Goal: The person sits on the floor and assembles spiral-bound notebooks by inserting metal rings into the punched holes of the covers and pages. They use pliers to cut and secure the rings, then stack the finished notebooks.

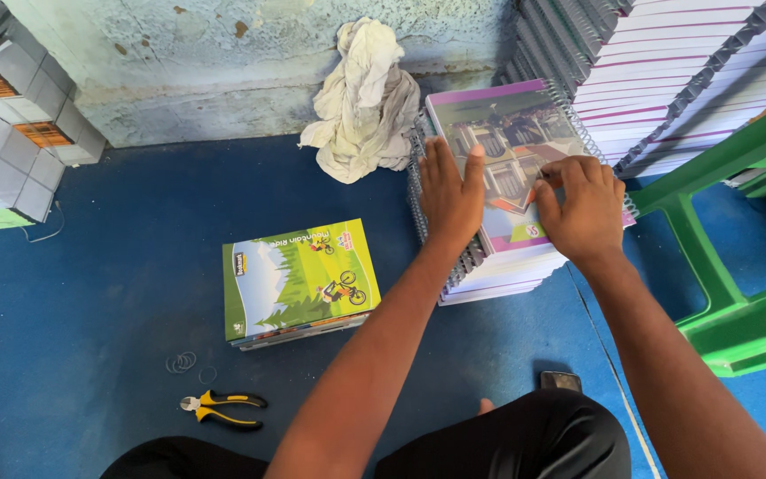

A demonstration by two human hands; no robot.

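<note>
Two hands lie on one pile of notebooks (525,257) (top cover purple, with a building). The left hand (450,193) is flat and open. The right hand (585,206) pinches the cover.

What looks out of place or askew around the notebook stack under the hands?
Nothing damaged. A crumpled white cloth is heaped against the wall behind the spiral notebook stack, and yellow-handled pliers lie loose on the blue floor.

Soft, even daylight fills the scene, bright without harshness. Shadows are faint: a thin dark edge lies under the green booklets (299,282) and the pliers (223,410) on the blue floor (108,266). The glossy cover of the top notebook (511,151) carries a pale sheen. Focus is sharp across the centre. Toward the edges the wide lens bends straight lines, so the side stacks lean outward.
</note>
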